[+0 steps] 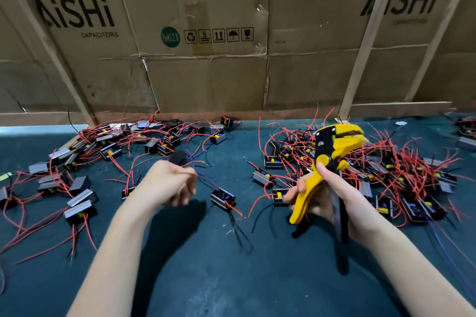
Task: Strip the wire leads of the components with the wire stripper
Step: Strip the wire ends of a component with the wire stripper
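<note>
My right hand (pixel 324 198) grips the handles of the yellow and black wire stripper (pixel 332 152), which stands upright above the table with its jaws pointing up and right. My left hand (pixel 170 183) is raised over the middle of the table, blurred, and pinches the thin blue and dark wires (pixel 206 183) of a small black component (pixel 222 198) that hangs or rests just right of it. A dark blurred shape (pixel 178 157) shows behind the left hand's fingers; what it is cannot be told.
A heap of black components with red leads (pixel 386 170) lies behind the stripper on the right. Another spread of components (pixel 85 162) covers the left of the dark green table (pixel 231 265). Cardboard boxes (pixel 206 72) wall off the back.
</note>
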Demonstrator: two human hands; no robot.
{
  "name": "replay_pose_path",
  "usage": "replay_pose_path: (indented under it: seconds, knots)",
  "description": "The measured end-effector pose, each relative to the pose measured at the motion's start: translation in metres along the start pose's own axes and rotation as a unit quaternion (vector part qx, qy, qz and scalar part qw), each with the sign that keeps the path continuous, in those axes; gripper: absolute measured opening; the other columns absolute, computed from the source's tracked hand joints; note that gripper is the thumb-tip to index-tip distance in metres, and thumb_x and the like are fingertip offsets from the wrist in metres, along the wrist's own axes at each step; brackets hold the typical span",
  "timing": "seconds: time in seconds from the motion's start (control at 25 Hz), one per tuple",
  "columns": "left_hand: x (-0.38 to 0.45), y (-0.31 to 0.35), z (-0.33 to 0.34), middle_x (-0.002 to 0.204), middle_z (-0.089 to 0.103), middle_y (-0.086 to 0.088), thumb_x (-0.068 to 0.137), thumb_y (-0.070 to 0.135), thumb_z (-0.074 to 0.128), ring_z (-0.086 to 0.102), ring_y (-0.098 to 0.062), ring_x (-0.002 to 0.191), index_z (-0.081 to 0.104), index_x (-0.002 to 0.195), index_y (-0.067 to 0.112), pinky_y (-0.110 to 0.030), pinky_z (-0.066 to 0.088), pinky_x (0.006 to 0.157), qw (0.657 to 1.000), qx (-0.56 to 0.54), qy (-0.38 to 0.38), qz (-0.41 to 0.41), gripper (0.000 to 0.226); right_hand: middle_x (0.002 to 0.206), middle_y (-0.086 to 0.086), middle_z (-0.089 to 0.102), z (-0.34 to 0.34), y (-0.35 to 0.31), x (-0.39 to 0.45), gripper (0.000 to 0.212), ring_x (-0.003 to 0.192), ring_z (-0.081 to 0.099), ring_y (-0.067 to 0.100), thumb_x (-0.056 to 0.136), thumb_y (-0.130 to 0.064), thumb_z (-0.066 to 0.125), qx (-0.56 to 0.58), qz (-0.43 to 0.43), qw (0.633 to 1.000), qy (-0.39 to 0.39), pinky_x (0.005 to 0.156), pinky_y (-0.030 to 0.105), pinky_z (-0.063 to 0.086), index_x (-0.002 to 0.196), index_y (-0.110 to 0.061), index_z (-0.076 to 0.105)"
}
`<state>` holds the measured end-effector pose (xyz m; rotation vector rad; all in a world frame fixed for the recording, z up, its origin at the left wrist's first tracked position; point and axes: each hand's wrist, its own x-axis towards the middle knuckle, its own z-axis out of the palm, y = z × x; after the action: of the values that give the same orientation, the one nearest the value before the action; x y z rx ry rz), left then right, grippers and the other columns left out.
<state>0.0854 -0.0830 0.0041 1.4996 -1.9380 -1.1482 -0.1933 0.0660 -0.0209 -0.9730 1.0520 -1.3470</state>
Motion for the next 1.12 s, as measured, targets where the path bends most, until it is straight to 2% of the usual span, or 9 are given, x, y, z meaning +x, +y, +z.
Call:
replay_pose_path:
  seconds: [0.08,0.12,0.24,0.36,0.52,0.68,0.8,1.04,1.12]
  knots:
    - [-0.012,0.005,-0.004,0.068,0.071,-0.017,0.096,0.006,0.047,0.058,-0.015,0.045,0.074,0.07,0.009,-0.017,0.038,0.042,0.978,-0.015,-0.204,0.041,0.038,0.114,0.031,0.065,0.005,0.006,0.004,0.051,0.116,0.063,0.033,0.094,-0.049,0.042,0.038,0.036,0.998,-0.026,0.097,0.044,0.049,0.081,-0.002,0.058]
    - [-0.015,0.009,0.001,0.081,0.074,-0.017,0.095,-0.001,0.047,0.065,-0.015,0.058,0.075,0.083,0.008,-0.018,0.045,0.05,0.965,-0.036,-0.245,0.085,0.031,0.119,0.03,0.064,0.007,0.01,0.006,0.05,0.122,0.06,0.029,0.094,-0.048,0.042,0.045,0.048,0.998,-0.022,0.104,0.044,0.043,0.08,-0.002,0.058]
    - [-0.015,0.017,0.03,0.105,0.073,-0.01,0.088,-0.013,0.059,0.069,-0.013,0.091,0.068,0.107,0.006,-0.023,0.054,0.081,0.96,-0.081,-0.156,0.219,0.029,0.106,0.014,0.069,0.012,0.02,0.016,0.043,0.126,0.057,0.019,0.087,-0.045,0.051,0.064,0.037,0.997,0.018,0.113,0.042,0.034,0.073,-0.007,0.065]
    - [-0.01,0.014,0.047,0.112,0.07,0.003,0.082,-0.01,0.066,0.066,-0.005,0.099,0.068,0.115,0.014,-0.021,0.051,0.092,0.952,0.021,-0.06,0.3,0.041,0.093,0.01,0.062,0.009,0.023,0.024,0.037,0.112,0.062,0.029,0.081,-0.048,0.058,0.017,-0.012,0.997,0.076,0.109,0.049,0.038,0.074,-0.013,0.068]
    - [-0.004,0.004,0.051,0.107,0.071,0.009,0.081,0.005,0.073,0.062,0.002,0.094,0.07,0.113,0.02,-0.006,0.041,0.086,0.933,0.133,-0.007,0.334,0.036,0.091,0.005,0.062,0.003,0.022,0.031,0.031,0.116,0.046,0.032,0.079,-0.048,0.061,-0.022,-0.057,0.989,0.132,0.107,0.044,0.04,0.069,-0.02,0.067]
    - [-0.002,0.005,0.059,0.099,0.072,0.01,0.083,0.017,0.075,0.063,-0.012,0.095,0.074,0.102,0.02,-0.029,0.045,0.089,0.919,0.169,0.043,0.353,0.02,0.096,0.001,0.065,0.0,0.022,0.027,0.033,0.118,0.053,0.033,0.089,-0.047,0.061,-0.129,-0.089,0.982,0.104,0.106,0.053,0.039,0.075,-0.017,0.067]
    - [0.0,0.004,0.064,0.09,0.07,0.014,0.083,0.025,0.075,0.062,-0.01,0.09,0.072,0.092,0.024,-0.034,0.041,0.085,0.913,0.187,0.079,0.353,0.009,0.107,0.007,0.073,0.002,0.012,0.016,0.032,0.104,0.068,0.029,0.09,-0.044,0.059,-0.142,-0.077,0.984,0.07,0.092,0.047,0.055,0.078,-0.016,0.069]
    - [-0.002,0.004,0.073,0.078,0.067,0.015,0.086,0.029,0.073,0.054,-0.005,0.067,0.072,0.09,0.025,-0.023,0.038,0.07,0.909,0.176,0.081,0.368,0.006,0.102,0.012,0.071,0.009,0.006,-0.004,0.036,0.098,0.069,0.027,0.086,-0.038,0.06,-0.205,-0.074,0.976,0.028,0.09,0.031,0.055,0.101,-0.006,0.062]
    - [-0.003,0.004,0.073,0.074,0.069,0.014,0.087,0.026,0.073,0.054,-0.001,0.065,0.075,0.085,0.023,-0.012,0.035,0.065,0.924,0.126,0.066,0.355,0.003,0.094,0.017,0.068,0.011,0.004,-0.005,0.035,0.093,0.065,0.033,0.088,-0.038,0.057,-0.204,-0.067,0.977,-0.002,0.091,0.035,0.053,0.1,-0.005,0.058]
